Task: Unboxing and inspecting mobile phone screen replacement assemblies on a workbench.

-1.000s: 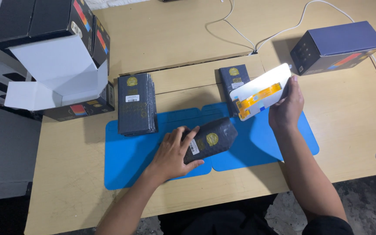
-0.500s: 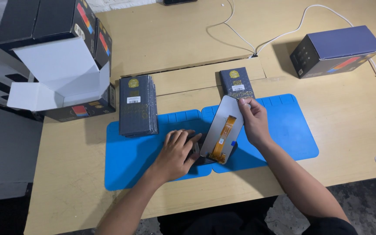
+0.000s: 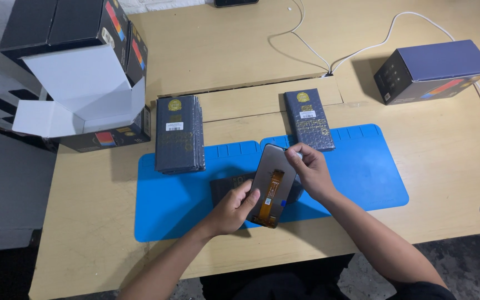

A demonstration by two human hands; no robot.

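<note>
At the lower middle of the frame the left hand [image 3: 234,208] closes its grip on the lower left edge of a phone screen panel [image 3: 273,180], a thin grey rectangle with rounded corners and an orange flat ribbon cable running down its back. The right hand [image 3: 310,172] pinches the panel's upper right corner, fingers curled shut on the edge. The panel is tilted, raised just above a dark pouch [image 3: 230,184] that lies flat on the blue mat [image 3: 362,178], a soft sheet with small moulded trays along its far edge, spread over the pale wooden worktop [image 3: 95,222].

Further up, at the mat's left far edge, sits a stack of dark bubble-wrap pouches [image 3: 179,133], each with a round gold sticker and a white label. A single such pouch [image 3: 308,118] lies at centre right, half on the mat.

At the upper left an open cardboard box [image 3: 84,94] shows its white inner flaps; what it holds cannot be seen. A closed dark box [image 3: 431,69] lies at the upper right, with white cables [image 3: 362,44] trailing behind it.
</note>
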